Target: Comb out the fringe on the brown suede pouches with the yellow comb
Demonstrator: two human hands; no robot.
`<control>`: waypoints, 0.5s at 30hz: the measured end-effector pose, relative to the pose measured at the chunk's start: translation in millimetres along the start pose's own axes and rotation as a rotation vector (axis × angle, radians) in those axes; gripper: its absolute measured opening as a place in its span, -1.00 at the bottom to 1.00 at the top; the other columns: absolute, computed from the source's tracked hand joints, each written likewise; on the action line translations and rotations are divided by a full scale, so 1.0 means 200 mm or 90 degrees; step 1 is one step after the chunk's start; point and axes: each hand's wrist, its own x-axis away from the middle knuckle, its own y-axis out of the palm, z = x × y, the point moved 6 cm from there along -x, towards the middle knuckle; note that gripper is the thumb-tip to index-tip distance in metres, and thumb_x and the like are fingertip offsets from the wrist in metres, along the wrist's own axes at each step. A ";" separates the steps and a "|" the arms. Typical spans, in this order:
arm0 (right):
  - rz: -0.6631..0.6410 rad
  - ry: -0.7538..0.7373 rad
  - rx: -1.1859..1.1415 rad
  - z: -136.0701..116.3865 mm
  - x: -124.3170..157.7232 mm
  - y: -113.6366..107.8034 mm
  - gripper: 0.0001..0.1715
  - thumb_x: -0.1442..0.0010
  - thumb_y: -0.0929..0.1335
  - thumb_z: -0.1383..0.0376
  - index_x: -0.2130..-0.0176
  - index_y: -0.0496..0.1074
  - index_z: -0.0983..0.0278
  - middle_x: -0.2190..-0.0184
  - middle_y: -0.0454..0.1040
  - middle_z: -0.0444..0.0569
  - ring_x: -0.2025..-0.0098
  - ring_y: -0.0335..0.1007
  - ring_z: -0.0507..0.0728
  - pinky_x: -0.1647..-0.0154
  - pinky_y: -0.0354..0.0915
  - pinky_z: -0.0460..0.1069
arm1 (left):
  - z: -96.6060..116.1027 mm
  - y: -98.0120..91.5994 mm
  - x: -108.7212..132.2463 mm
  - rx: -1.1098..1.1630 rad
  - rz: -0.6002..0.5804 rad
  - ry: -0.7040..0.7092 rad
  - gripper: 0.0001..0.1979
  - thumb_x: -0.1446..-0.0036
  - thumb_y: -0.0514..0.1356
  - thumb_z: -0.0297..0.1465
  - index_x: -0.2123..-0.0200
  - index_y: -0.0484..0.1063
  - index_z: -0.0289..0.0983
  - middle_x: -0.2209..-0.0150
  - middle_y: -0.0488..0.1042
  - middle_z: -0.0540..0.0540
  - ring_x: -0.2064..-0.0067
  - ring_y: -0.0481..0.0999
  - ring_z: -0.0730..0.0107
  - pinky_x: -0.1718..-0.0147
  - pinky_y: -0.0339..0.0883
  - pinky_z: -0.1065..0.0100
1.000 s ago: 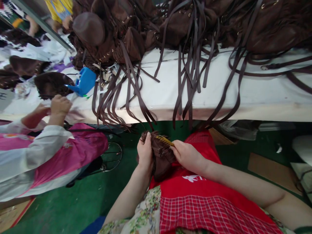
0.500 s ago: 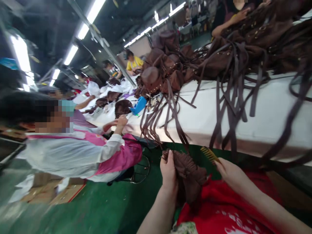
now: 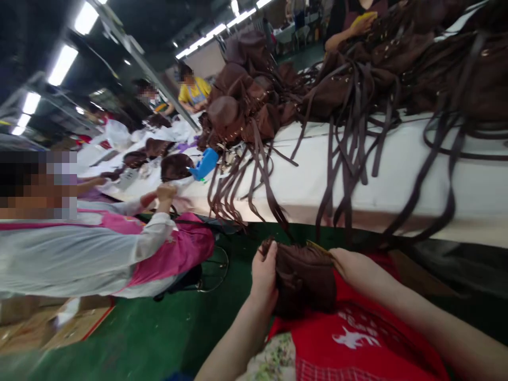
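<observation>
Left hand (image 3: 265,274), grip on brown bag (image 3: 307,275); right hand (image 3: 346,263), grip on yellow comb (image 3: 318,247) at bag's upper edge.

floor (image 3: 151,336): green, near L
table (image 3: 304,182): long, wht top, far L to R
lights (image 3: 63,64): lit tubes, far L + ctr
ceiling (image 3: 166,21): dk
post (image 3: 174,99): grey, far L

Bag workshop: strip lights (image 3: 62,64), long white worktable (image 3: 304,182), heaped brown bags (image 3: 232,79)
</observation>
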 end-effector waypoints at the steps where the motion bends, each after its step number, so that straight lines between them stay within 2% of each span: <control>1: -0.035 0.024 0.000 0.04 0.01 -0.01 -0.71 -0.31 0.13 0.34 0.25 0.39 0.28 0.33 0.49 0.06 0.31 0.45 0.14 0.29 0.25 -0.02 | 0.00 0.00 0.00 -0.010 0.001 -0.001 -0.55 0.13 0.40 -0.21 0.20 0.37 -0.29 0.33 0.54 -0.07 0.32 0.57 0.35 0.27 0.48 0.33; 3: -0.041 0.083 0.005 0.10 0.03 -0.10 -0.71 -0.32 0.13 0.33 0.24 0.37 0.33 0.30 0.49 0.10 0.27 0.44 0.16 0.28 0.22 -0.02 | 0.01 0.00 0.00 -0.023 0.010 0.004 -0.58 0.12 0.39 -0.24 0.22 0.37 -0.27 0.34 0.54 -0.04 0.34 0.56 0.38 0.29 0.48 0.35; 5: 0.022 0.125 0.002 0.10 0.06 -0.23 -0.72 -0.34 0.12 0.30 0.24 0.34 0.35 0.29 0.47 0.10 0.27 0.42 0.15 0.28 0.20 -0.02 | 0.00 0.02 -0.01 -0.033 0.014 0.005 -0.61 0.11 0.39 -0.25 0.24 0.38 -0.26 0.36 0.54 -0.01 0.36 0.55 0.43 0.28 0.48 0.36; 8: 0.070 0.059 -0.059 -0.04 0.12 -0.38 -0.72 -0.36 0.11 0.26 0.25 0.30 0.30 0.32 0.45 0.01 0.28 0.41 0.11 0.29 0.19 -0.04 | -0.01 0.05 0.00 -0.052 -0.002 0.011 -0.62 0.11 0.39 -0.26 0.23 0.39 -0.26 0.34 0.54 0.00 0.33 0.55 0.44 0.24 0.48 0.36; 10: 0.032 -0.019 -0.063 -0.17 0.16 -0.39 -0.72 -0.36 0.11 0.25 0.24 0.30 0.28 0.32 0.45 -0.02 0.29 0.42 0.11 0.32 0.20 -0.05 | 0.00 0.09 0.02 -0.083 -0.024 0.033 -0.60 0.12 0.39 -0.25 0.20 0.41 -0.25 0.30 0.54 -0.01 0.28 0.56 0.42 0.20 0.47 0.37; 12: -0.019 -0.062 0.006 -0.24 0.18 -0.35 -0.75 -0.34 0.12 0.28 0.21 0.31 0.28 0.31 0.44 -0.01 0.33 0.43 0.12 0.40 0.20 -0.04 | 0.00 0.12 0.05 -0.134 -0.056 0.052 -0.57 0.13 0.40 -0.24 0.18 0.42 -0.25 0.26 0.55 -0.02 0.24 0.56 0.40 0.19 0.46 0.40; 15: -0.080 -0.052 0.136 -0.20 0.18 -0.27 -0.79 -0.27 0.15 0.40 0.18 0.32 0.30 0.30 0.43 0.03 0.41 0.43 0.13 0.50 0.18 -0.03 | -0.02 0.14 0.09 -0.214 -0.116 0.048 -0.58 0.16 0.41 -0.23 0.21 0.45 -0.27 0.28 0.56 -0.03 0.25 0.55 0.42 0.23 0.45 0.45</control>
